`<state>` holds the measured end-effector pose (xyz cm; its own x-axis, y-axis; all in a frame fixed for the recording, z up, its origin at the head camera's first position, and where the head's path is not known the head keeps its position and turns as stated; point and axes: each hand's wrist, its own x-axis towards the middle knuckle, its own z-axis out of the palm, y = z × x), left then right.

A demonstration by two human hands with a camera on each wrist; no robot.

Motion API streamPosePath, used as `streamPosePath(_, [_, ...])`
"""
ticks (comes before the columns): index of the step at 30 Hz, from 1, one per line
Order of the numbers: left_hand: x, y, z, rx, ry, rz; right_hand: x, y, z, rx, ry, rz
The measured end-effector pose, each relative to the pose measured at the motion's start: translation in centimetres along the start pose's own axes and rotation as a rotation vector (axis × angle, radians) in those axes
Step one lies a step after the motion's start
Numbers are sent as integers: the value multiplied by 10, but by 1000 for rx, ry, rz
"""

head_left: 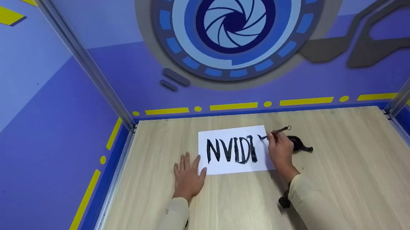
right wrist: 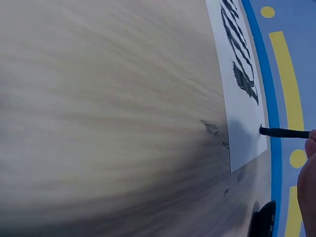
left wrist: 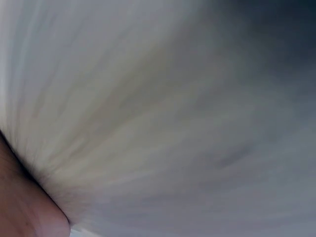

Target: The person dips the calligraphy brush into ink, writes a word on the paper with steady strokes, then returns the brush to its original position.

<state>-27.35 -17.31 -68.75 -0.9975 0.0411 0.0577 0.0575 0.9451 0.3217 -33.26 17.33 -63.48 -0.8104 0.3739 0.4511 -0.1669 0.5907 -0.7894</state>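
A white sheet of paper [head_left: 223, 169] lies on the table, with the black brushed letters "NVIDI" [head_left: 228, 149] across it. In my right hand [head_left: 281, 151] I pinch a dark writing brush [head_left: 278, 131] with a small ring at its end. Its tip meets the paper to the right of the last letter, and the right wrist view shows the brush [right wrist: 286, 133] at a black mark there. My left hand [head_left: 189, 179] lies flat with fingers spread, its thumb side at the paper's lower left edge. Only a bit of that hand [left wrist: 34, 212] shows in the left wrist view.
A black, glossy dish with a spout-like handle [head_left: 297, 143] sits just right of the paper, partly behind my right hand. The wooden table [head_left: 347, 166] meets a blue printed wall [head_left: 177, 95] at the back. A metal-framed side panel [head_left: 83, 61] stands at left.
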Motion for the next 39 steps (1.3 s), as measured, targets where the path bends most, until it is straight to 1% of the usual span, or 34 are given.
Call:
streamPosePath(3, [1, -1, 1, 11, -7, -3, -1, -2, 0, -16, -11, -36])
streamPosePath(8, [1, -2, 1, 8, 5, 6, -1, -6, -4, -29, 0, -69])
streamPosePath(10, [1, -2, 2, 3, 18, 13, -1, -9, -6, -26, 7, -75])
streamPosePath(15, [1, -4, 5, 19, 23, 16, -5, -12, -11, -22, 6, -80])
streamPosePath(19, [1, -2, 2, 8, 12, 14, -8, -14, -14, -28, -10, -83])
streamPosePath(24, [0, 0, -1, 7, -3, 9, -12, -15, -18, -24, -40, -59])
streamPosePath(28, [0, -2, 1, 2, 18, 11, -15, -18, -22, -17, -56, -38])
streamPosePath(33, [0, -4, 5, 7, 23, 10, -15, -23, -32, 13, -53, 42])
streamPosePath(39, [-1, -3, 5, -13, 40, 19, -12, -23, -40, 47, -34, 138])
